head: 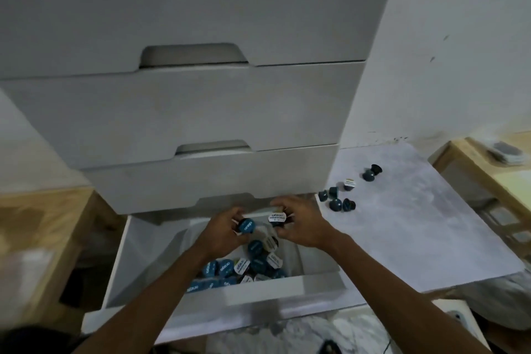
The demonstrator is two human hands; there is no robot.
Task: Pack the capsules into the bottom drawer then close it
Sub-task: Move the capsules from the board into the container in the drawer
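Observation:
The bottom drawer [287, 287] of a white cabinet stands pulled out, with several blue and white-lidded capsules [244, 266] piled near its front. Over the drawer's back half, my left hand [222, 234] is shut on a blue capsule [246, 226]. Beside it, my right hand [298, 224] is shut on a capsule with a white lid [277, 218]. The two hands are close together. Several loose dark capsules [340, 201] lie on a white sheet to the right of the cabinet.
The two upper drawers [184, 121] are closed above the open one. The white sheet [416, 224] covers the floor to the right. Wooden frames stand at the left [43, 227] and far right [488, 181]. A marbled surface [316, 336] lies below the drawer front.

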